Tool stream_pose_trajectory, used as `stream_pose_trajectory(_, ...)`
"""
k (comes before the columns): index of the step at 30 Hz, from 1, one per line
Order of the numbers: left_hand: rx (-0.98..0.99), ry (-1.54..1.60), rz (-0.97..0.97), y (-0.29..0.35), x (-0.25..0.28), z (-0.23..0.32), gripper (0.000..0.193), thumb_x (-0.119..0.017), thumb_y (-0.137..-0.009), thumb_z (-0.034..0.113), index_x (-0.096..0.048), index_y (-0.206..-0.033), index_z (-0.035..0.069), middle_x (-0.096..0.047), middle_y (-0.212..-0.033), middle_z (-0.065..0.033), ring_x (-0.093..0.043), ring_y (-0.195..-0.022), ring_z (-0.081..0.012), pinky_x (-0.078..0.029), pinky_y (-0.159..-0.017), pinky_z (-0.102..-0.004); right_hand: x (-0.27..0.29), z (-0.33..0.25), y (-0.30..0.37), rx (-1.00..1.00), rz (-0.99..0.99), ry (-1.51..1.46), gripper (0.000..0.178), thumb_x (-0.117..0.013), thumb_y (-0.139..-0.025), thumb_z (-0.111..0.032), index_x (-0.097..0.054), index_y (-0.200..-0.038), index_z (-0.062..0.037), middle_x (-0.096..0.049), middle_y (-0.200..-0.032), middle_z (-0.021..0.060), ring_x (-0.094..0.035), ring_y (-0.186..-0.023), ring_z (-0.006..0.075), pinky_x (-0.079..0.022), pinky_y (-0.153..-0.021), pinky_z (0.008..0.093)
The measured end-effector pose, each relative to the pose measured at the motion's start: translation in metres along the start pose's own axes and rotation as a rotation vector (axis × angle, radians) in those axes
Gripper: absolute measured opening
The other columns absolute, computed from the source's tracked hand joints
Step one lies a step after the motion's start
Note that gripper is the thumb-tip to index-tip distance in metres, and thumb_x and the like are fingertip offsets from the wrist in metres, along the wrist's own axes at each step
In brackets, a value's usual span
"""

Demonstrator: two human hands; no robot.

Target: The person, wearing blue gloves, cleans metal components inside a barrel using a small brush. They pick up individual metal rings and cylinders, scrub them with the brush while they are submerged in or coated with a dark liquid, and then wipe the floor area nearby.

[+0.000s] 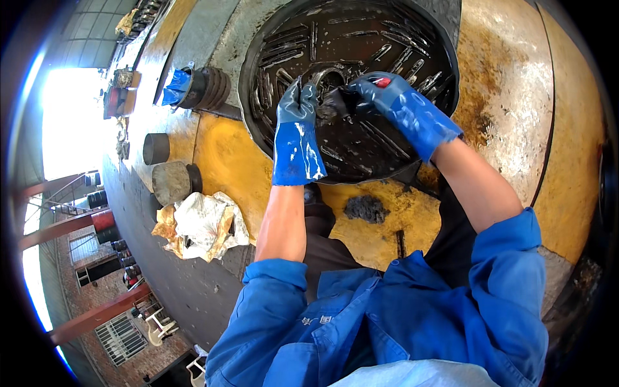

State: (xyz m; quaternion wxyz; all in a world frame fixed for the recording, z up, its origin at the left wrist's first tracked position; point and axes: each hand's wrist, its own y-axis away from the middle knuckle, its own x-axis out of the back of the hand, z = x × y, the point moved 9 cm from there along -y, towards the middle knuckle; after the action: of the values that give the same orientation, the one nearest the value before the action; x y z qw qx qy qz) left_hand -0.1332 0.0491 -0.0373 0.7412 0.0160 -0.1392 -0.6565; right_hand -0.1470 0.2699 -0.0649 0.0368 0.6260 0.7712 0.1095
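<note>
Over the pan point(244, 97), your left hand point(298, 106) points fingers toward the far rim, fingertips close together; whether they grip, you can't tell. Beside them a ring point(330, 72) arches toward that rim. Below it, the dark wad point(334, 105) lies lengthwise left to right, its right end pinched in your right hand point(383, 93).

Round pan point(244, 90) cut off at top, held black clump point(334, 105) indistinct, trousers point(332, 253) partly hidden
</note>
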Motion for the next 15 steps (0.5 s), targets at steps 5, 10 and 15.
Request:
stream_pose_trajectory(5,-0.021,0.009,-0.008,-0.003,-0.003,0.004,0.036,-0.055,-0.109,0.033,-0.067,-0.123,0.001,-0.071,-0.109,-0.0068,-0.059,-0.095,-0.0164,-0.048,-0.088,-0.0325,-0.027,-0.051,0.033,0.618,0.063,0.654,0.024,-0.064,-0.094,-0.017,-0.069,-0.116,-0.0114,-0.074,-0.117,0.0118,-0.073,-0.101,0.0327,-0.059,-0.087,0.0429)
stream_pose_trajectory(10,-0.045,0.026,0.0,-0.008,-0.003,0.004,0.036,-0.055,-0.109,0.033,-0.068,-0.123,0.001,-0.071,-0.108,-0.0065,-0.059,-0.094,-0.0161,-0.048,-0.087,-0.0323,-0.071,-0.039,0.041,0.601,-0.281,1.286,0.046,-0.062,-0.094,-0.013,-0.057,-0.139,-0.0188,-0.053,-0.151,0.0189,-0.061,-0.129,0.0365,-0.047,-0.112,0.0463)
stream_pose_trajectory(15,-0.051,0.034,-0.002,-0.011,-0.009,0.001,0.036,-0.055,-0.109,0.033,-0.068,-0.122,0.002,-0.071,-0.107,-0.0062,-0.059,-0.093,-0.0158,-0.048,-0.087,-0.032,-0.06,-0.041,0.04,0.627,-0.182,1.334,0.051,-0.062,-0.092,-0.013,-0.055,-0.143,-0.0167,-0.055,-0.148,0.0185,-0.062,-0.127,0.0349,-0.05,-0.107,0.0448)
